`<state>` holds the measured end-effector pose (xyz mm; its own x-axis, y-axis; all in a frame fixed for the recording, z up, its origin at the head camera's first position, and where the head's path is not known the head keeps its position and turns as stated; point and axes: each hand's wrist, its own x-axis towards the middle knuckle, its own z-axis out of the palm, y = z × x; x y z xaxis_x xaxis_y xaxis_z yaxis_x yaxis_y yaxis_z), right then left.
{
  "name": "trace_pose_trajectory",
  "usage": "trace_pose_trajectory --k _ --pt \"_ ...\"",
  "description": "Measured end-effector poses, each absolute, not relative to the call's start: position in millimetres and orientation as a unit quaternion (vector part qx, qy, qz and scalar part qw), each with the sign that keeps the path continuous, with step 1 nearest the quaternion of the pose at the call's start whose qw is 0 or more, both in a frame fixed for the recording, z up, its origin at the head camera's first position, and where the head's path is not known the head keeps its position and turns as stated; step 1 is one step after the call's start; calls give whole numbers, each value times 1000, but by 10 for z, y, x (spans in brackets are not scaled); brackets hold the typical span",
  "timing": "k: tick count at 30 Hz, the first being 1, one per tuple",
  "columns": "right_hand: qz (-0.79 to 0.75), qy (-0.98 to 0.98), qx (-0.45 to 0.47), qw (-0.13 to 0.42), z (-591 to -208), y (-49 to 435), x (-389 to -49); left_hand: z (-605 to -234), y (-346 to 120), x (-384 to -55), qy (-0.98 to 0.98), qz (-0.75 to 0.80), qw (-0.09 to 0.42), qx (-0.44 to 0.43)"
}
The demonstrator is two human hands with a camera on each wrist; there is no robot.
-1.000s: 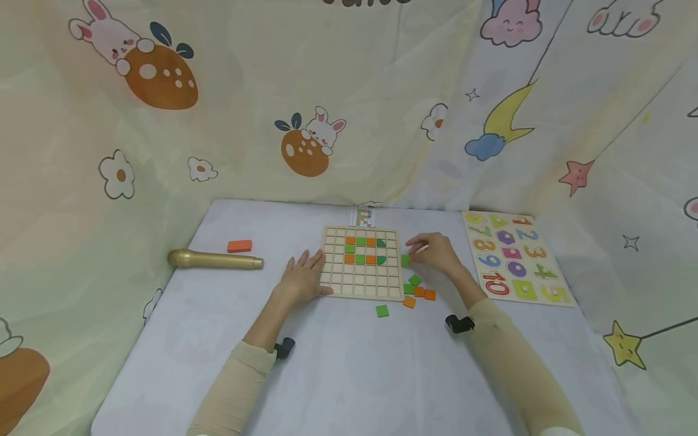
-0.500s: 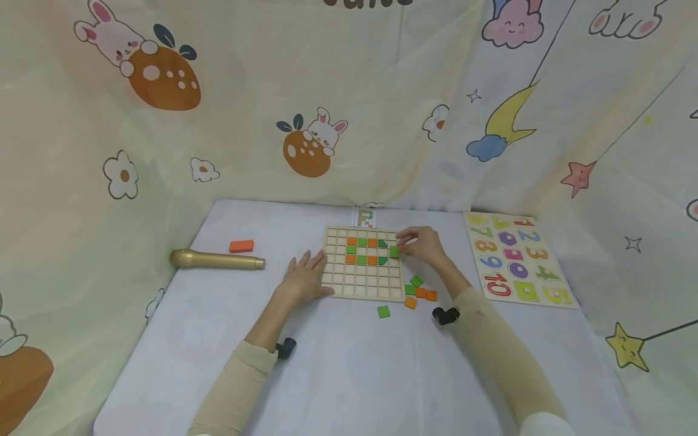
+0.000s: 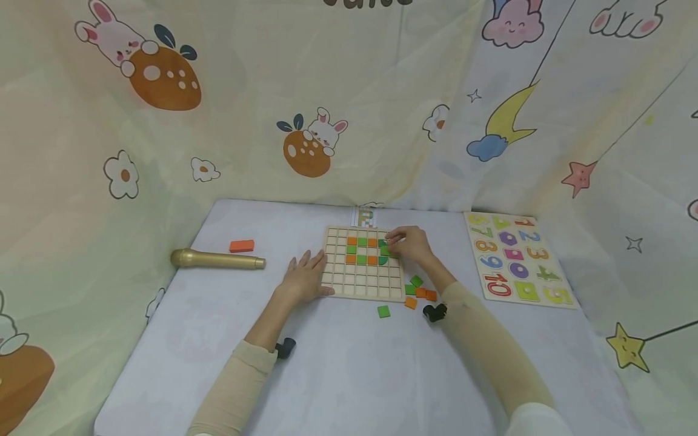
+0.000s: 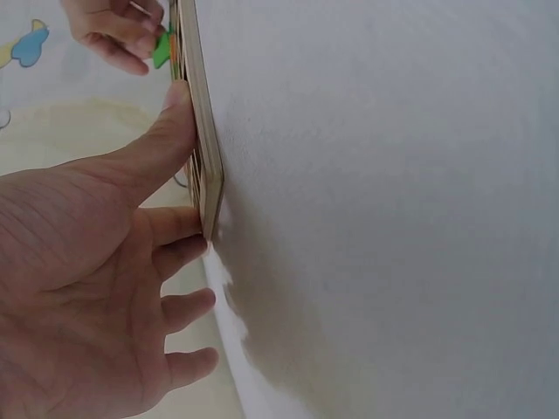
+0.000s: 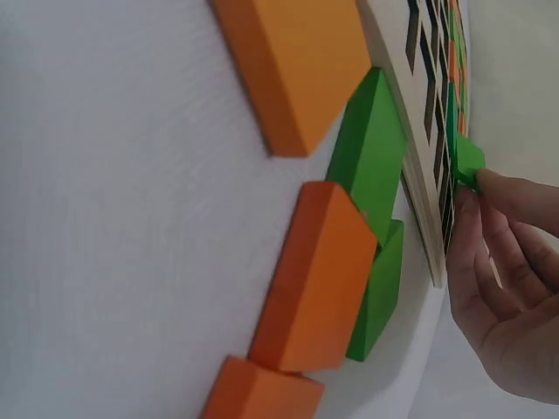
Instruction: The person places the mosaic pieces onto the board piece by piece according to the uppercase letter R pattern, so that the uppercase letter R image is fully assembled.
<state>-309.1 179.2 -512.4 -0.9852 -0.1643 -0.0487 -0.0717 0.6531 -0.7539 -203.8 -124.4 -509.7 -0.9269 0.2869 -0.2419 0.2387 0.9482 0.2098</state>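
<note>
A wooden grid board [image 3: 362, 281] lies flat on the table with orange, green and dark green tiles set in several of its squares. My left hand [image 3: 302, 281] rests at the board's left edge, fingers spread. In the left wrist view, its thumb [image 4: 166, 140] lies on the board's edge. Over the board's right part, my right hand [image 3: 411, 244] pinches a green square tile [image 5: 470, 159] between thumb and fingertips, beside the rounded dark green tiles. The held tile looks tilted in the right wrist view. Whether it touches a square is hidden.
Several loose green and orange tiles [image 3: 420, 292] lie right of the board, and one green tile [image 3: 384, 311] lies in front. A small pattern card [image 3: 365, 217] is behind it. A number board [image 3: 520, 260] lies right; a gold microphone [image 3: 218, 260] and an orange block [image 3: 242, 246] lie left.
My right hand has moved left with the green tile, from beside the board's right edge to over its right-hand squares. The left hand has stayed at the board's left edge.
</note>
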Motion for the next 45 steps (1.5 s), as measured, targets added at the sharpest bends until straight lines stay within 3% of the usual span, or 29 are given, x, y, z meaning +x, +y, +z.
trace_pose_trajectory --k 21,45 --pt "-383 920 -72 50 -5190 1775 -3068 -5111 -1216 -2051 979 93 130 127" --pt "-387 918 -83 29 -5056 2062 -2721 -5100 -1213 -2020 981 120 107 108"
